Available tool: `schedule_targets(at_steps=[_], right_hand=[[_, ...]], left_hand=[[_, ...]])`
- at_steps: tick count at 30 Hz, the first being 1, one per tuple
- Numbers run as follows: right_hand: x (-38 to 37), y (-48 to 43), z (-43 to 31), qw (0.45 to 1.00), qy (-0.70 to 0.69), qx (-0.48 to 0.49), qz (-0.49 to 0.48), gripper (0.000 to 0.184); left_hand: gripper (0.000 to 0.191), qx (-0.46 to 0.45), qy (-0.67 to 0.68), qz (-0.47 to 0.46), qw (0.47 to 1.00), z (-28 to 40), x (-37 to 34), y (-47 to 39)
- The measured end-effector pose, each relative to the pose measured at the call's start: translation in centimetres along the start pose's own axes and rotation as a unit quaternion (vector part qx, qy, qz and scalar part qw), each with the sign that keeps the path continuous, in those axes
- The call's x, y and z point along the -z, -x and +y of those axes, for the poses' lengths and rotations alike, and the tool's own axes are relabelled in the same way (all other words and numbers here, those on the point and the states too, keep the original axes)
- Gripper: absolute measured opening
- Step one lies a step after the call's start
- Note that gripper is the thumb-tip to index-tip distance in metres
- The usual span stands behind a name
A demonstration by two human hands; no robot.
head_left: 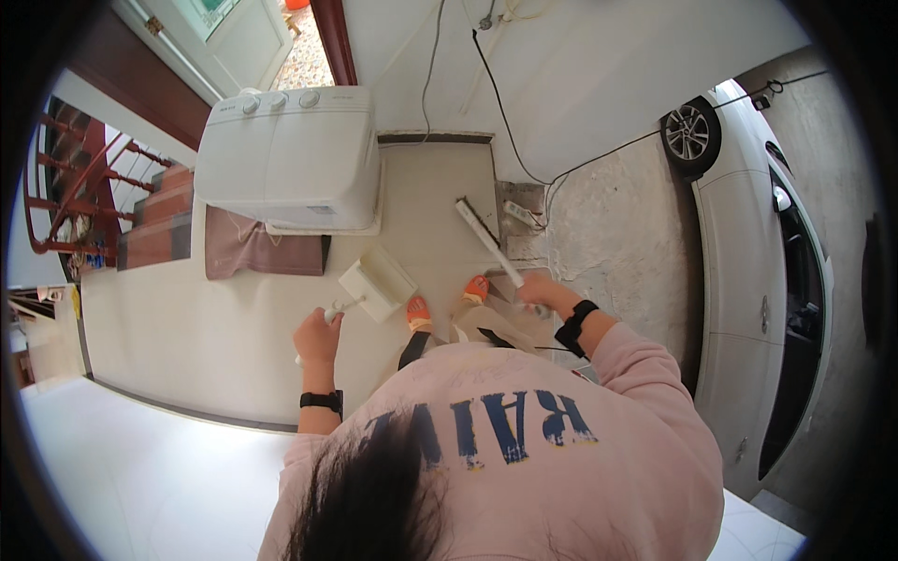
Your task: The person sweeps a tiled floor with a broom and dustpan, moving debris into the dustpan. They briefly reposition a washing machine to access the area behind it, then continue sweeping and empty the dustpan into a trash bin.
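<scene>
My left hand (317,340) is closed round the pale handle of a long-handled dustpan (379,284). The cream-coloured pan is on or just over the floor, in front of my orange slippers. My right hand (544,291) grips the white handle of a broom (479,223). The broom's narrow head with dark bristles lies up and to the left of that hand, near the edge of the tiled floor. I cannot tell whether there is anything in the pan.
A white twin-tub washing machine (287,154) stands beyond the dustpan, a mauve cloth (263,245) at its base. A power strip (520,214) and black cable lie by the step at the right. Past rough concrete (603,217) a white car (740,245) is parked. Stairs (158,217) rise at the left.
</scene>
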State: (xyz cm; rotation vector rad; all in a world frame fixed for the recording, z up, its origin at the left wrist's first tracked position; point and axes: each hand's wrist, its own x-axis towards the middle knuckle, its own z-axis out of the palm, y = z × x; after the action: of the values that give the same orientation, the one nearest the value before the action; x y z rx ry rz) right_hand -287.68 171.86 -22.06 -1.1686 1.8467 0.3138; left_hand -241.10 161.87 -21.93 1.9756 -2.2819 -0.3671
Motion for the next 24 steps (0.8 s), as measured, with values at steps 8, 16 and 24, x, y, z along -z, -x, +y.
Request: schedule_targets(at_steps=[8, 16, 24], right_hand=[[0.9, 3.2, -2.9, 0.868, -0.452, -0.039, -0.199, 0.015], [9.2, 9.8, -5.1, 0.843, -0.469, -0.009, -0.263, 0.014], [12.3, 6.2, -6.5, 0.870, -0.398, -0.076, -0.280, 0.015]], left_hand=[[0.041, -0.003, -0.004, 0.004, 1.000, -0.5, 0.0, -0.2], [0.042, 0.167, 0.014, 0.086, 0.982, -2.9, 2.8, 6.7], [0.049, 0.410, 0.020, 0.156, 0.898, -6.5, 9.3, 16.8]])
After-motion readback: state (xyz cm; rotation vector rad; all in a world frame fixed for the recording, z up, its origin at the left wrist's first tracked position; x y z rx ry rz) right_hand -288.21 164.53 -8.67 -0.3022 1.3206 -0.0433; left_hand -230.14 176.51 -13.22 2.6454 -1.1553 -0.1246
